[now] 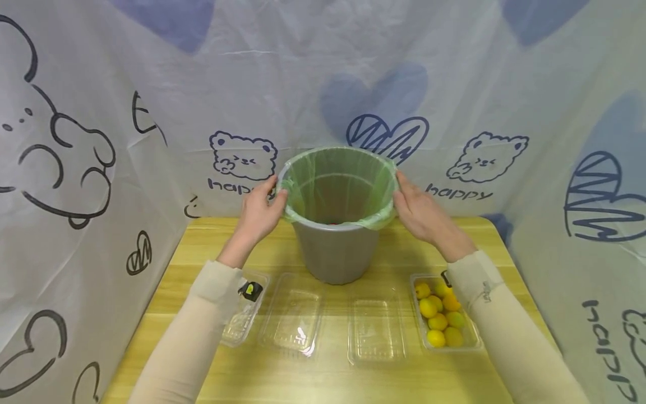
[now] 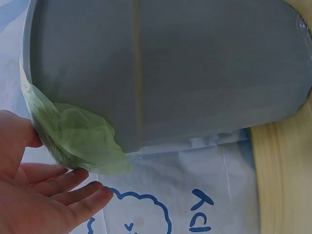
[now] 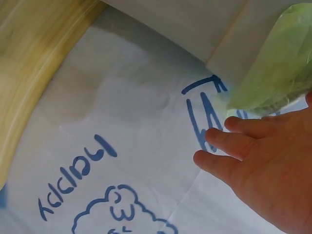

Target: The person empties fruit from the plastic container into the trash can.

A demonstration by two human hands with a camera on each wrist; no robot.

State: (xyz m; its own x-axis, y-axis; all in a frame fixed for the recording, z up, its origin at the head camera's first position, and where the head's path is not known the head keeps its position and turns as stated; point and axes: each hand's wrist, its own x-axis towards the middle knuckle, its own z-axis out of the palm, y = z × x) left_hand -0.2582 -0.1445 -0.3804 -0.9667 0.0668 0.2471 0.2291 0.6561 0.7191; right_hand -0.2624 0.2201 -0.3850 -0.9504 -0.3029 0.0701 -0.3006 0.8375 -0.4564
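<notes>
A grey trash can [image 1: 337, 255] stands upright at the back middle of the wooden table. Its thin light-green trash bag [image 1: 375, 193] lines the inside and folds out over the rim; a small bit of red shows low inside. At the left of the rim, my left hand [image 1: 261, 210] grips the edge between thumb and fingers. The right hand [image 1: 421, 213] holds the opposite side of the rim in the same way. Close up in the left wrist view, the bag's loose edge [image 2: 87, 139] hangs beside the fingers. In the right wrist view, the lower fingers [image 3: 222, 165] are spread below the bag.
Two clear plastic boxes [image 1: 294, 314] [image 1: 375, 328] lie in front of the can. A further clear box [image 1: 237, 328] sits partly under the left forearm. Near the right forearm, another box [image 1: 471, 342] holds several small yellow-orange fruits [image 1: 438, 321]. A printed white cloth [image 1: 292, 67] surrounds the table [image 1: 333, 381].
</notes>
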